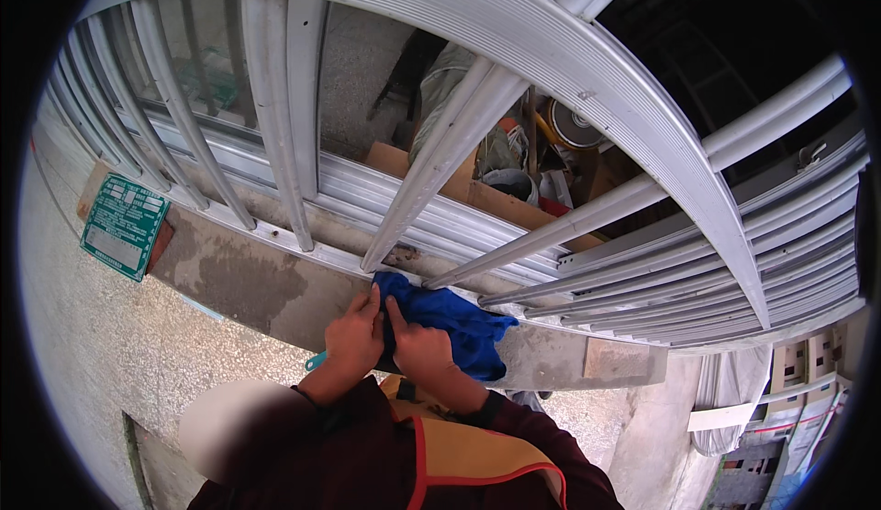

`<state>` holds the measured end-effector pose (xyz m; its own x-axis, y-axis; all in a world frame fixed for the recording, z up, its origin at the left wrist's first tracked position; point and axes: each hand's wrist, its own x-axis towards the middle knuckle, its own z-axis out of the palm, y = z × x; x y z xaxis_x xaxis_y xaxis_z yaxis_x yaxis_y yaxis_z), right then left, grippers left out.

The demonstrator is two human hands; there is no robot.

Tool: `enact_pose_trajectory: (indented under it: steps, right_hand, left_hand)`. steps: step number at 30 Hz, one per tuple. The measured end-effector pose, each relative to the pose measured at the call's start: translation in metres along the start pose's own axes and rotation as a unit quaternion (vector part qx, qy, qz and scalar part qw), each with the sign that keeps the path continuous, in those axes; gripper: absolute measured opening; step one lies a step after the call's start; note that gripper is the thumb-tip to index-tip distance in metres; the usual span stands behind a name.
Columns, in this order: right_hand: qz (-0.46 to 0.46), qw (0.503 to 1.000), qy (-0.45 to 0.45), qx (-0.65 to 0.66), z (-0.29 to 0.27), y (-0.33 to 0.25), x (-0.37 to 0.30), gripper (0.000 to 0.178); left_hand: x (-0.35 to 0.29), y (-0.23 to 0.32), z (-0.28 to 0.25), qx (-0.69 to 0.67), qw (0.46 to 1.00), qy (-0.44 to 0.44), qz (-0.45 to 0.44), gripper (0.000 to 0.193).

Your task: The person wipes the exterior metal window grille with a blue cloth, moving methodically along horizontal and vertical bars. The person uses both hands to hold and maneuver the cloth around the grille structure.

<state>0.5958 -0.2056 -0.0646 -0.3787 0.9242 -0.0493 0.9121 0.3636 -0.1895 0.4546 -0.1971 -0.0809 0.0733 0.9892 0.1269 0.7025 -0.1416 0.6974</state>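
A blue cloth lies crumpled over the concrete sill, against the foot of the metal window bars. My left hand is at its left edge, fingers close together and fingertips on the fabric. Beside it, my right hand has the index finger stretched toward the bars and the other fingers curled in on the cloth. The undersides of both hands are hidden. A teal handle end shows next to my left wrist; what it belongs to is out of sight.
White metal bars and a curved rail stand close in front. Behind them are a sliding window track and cardboard boxes. A green printed plate hangs at the left. Damp patches mark the sill.
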Motion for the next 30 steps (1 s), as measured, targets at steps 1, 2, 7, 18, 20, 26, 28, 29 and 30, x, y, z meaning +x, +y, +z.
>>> enact_pose_trajectory:
  steps: [1, 2, 7, 18, 20, 26, 28, 29, 30]
  right_hand:
    - [0.001, 1.000, 0.009, 0.006, 0.002, 0.000, -0.001, 0.070]
    - [-0.022, 0.998, 0.034, 0.041, 0.003, 0.002, -0.002, 0.070]
    - [-0.006, 0.999, 0.035, 0.006, 0.004, 0.010, -0.005, 0.067]
    - [0.010, 0.999, -0.018, -0.038, -0.016, 0.027, 0.011, 0.063]
    - [-0.020, 1.000, -0.009, 0.007, -0.015, 0.028, 0.011, 0.064]
    - [-0.016, 1.000, 0.013, -0.004, -0.012, 0.026, 0.009, 0.062]
    - [-0.017, 1.000, 0.014, 0.002, -0.011, 0.027, 0.007, 0.061]
    - [-0.011, 1.000, 0.015, 0.007, -0.010, 0.028, 0.007, 0.061]
    - [0.009, 1.000, -0.026, 0.007, -0.008, 0.029, 0.007, 0.060]
  left_hand:
    - [-0.002, 0.000, 0.001, -0.005, 1.000, 0.004, -0.009, 0.042]
    - [-0.002, 0.000, 0.003, -0.009, 1.000, 0.009, -0.017, 0.042]
    - [-0.002, 0.008, 0.014, 0.027, 0.999, 0.002, -0.022, 0.042]
    - [0.004, 0.018, 0.017, 0.048, 0.998, 0.008, -0.037, 0.045]
    - [0.003, 0.018, 0.017, 0.047, 0.998, 0.026, -0.037, 0.045]
    - [0.007, 0.014, 0.021, 0.047, 0.998, 0.007, -0.035, 0.046]
    - [0.005, 0.015, 0.023, 0.056, 0.998, 0.003, -0.028, 0.046]
    - [0.005, 0.015, 0.023, 0.050, 0.998, -0.001, -0.037, 0.046]
    - [0.004, 0.014, 0.023, 0.045, 0.996, -0.045, -0.063, 0.046]
